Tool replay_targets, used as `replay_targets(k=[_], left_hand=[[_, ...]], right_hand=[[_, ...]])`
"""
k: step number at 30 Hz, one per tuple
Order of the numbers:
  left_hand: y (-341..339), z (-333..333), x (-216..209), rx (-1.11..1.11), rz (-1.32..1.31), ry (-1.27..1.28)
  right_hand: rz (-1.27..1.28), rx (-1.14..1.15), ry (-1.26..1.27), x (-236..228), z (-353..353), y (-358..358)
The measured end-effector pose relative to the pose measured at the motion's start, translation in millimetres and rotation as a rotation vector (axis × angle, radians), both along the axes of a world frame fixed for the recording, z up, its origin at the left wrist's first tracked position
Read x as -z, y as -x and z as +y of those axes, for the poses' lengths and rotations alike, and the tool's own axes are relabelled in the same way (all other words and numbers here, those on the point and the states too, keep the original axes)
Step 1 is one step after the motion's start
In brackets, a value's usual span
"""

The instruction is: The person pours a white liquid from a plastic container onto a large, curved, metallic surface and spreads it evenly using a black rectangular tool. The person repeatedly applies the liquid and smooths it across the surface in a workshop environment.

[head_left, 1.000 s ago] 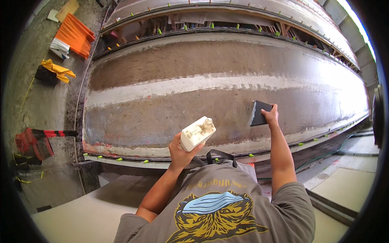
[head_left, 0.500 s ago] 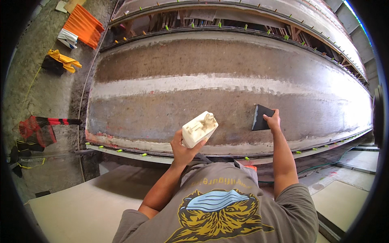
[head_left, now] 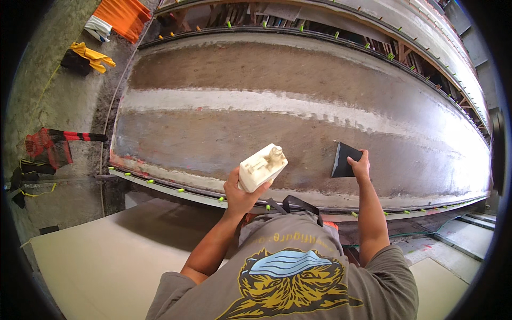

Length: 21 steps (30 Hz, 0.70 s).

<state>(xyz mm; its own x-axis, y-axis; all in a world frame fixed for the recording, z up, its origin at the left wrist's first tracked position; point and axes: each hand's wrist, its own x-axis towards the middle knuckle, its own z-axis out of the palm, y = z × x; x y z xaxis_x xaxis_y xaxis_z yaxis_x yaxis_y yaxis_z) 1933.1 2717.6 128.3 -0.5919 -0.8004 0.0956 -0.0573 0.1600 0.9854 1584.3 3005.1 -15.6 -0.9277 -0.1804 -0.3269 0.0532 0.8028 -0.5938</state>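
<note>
My left hand (head_left: 241, 190) grips a white plastic container (head_left: 262, 169) by its lower sides and holds it tilted above the near half of a long table. Pale tan residue coats the container's top face. Farther right, my right hand (head_left: 361, 165) pinches a flat black scraper (head_left: 344, 160) by its right side. A whitish smear runs along the scraper's left edge. It is just over or on the table surface (head_left: 186, 140); contact cannot be made out. That surface is brownish and stained, with a pale band along its length.
Small green clips (head_left: 181, 190) line the table's near rail, and more sit along the far rail. Another long table lies beyond. On the floor at left are an orange cloth (head_left: 124, 20), a yellow cloth (head_left: 92, 56) and a red-black mesh piece (head_left: 50, 145). A pale board (head_left: 106, 256) lies behind me at left.
My view has turned slightly, so the table and floor items sit at a different angle. Both hands keep their grips, and the scraper appears slightly lower in view. A dark strap shows more at my waist.
</note>
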Motion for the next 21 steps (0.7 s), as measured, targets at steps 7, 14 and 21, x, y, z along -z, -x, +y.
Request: replay_targets(k=[7, 14, 21], left_hand=[[26.7, 37.4, 12.0, -0.130, 0.016, -0.034], [53.9, 80.3, 27.2, -0.173, -0.034, -0.011], [83.7, 112.4, 16.2, -0.176, 0.021, -0.117]], right_hand=[[0.131, 0.039, -0.065, -10.5, 94.1, 75.2], [-0.091, -0.234, 0.258, -11.6, -6.0, -24.5], [-0.012, -0.027, 0.120, 4.7, 68.6, 26.8]])
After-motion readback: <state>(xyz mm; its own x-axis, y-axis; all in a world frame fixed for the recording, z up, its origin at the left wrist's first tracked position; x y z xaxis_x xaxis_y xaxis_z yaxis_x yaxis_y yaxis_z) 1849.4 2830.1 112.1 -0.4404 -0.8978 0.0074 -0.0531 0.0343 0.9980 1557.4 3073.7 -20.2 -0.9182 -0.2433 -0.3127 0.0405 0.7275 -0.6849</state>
